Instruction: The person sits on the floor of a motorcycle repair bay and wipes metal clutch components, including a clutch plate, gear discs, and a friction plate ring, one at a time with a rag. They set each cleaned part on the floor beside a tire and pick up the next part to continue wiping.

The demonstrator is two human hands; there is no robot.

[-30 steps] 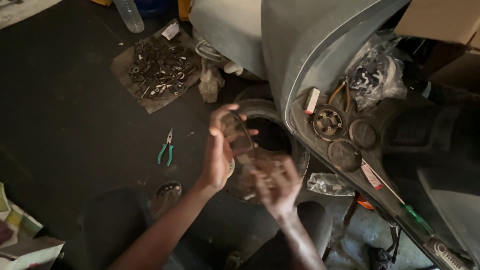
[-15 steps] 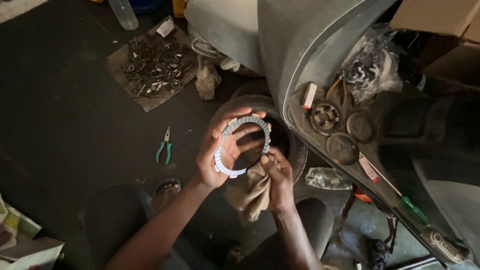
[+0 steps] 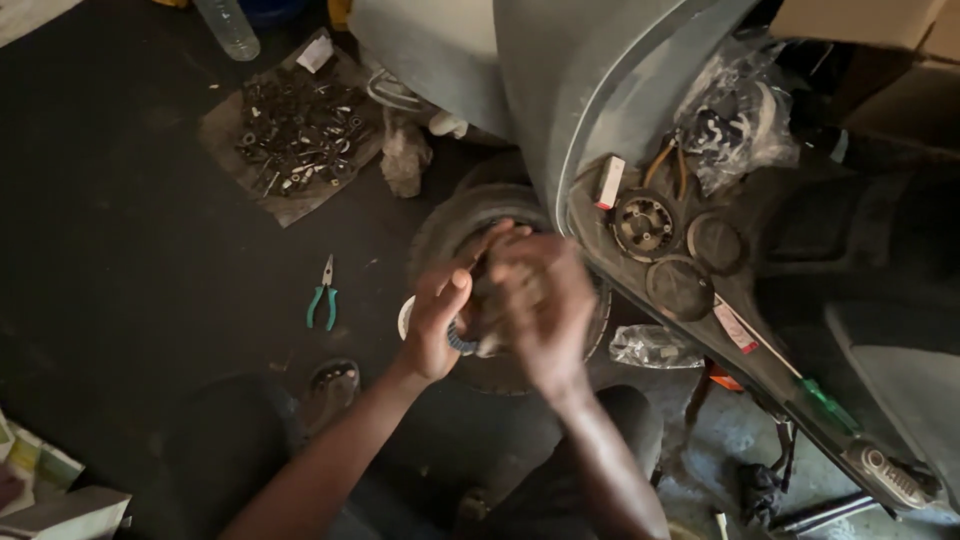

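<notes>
A: Looking down from the head view, what have the hands got?

B: The left hand (image 3: 432, 322) is curled round a toothed ring (image 3: 462, 338), fingers closed on its edge, thumb up. Only a short arc of the ring shows beneath the palm.

A: And the other?

B: The right hand (image 3: 545, 305) is blurred, laid over the ring from the front. It looks cupped, but I cannot tell whether it grips anything.

A: Where is all this?

B: Right over the tyre (image 3: 455, 225), which lies flat on the dark floor. Left of the tyre lie green-handled pliers (image 3: 322, 297). Further up-left of it sits a cardboard sheet heaped with bolts (image 3: 300, 130). Right of the tyre, on the scooter footboard (image 3: 770, 360), rest round clutch parts (image 3: 645, 225).
</notes>
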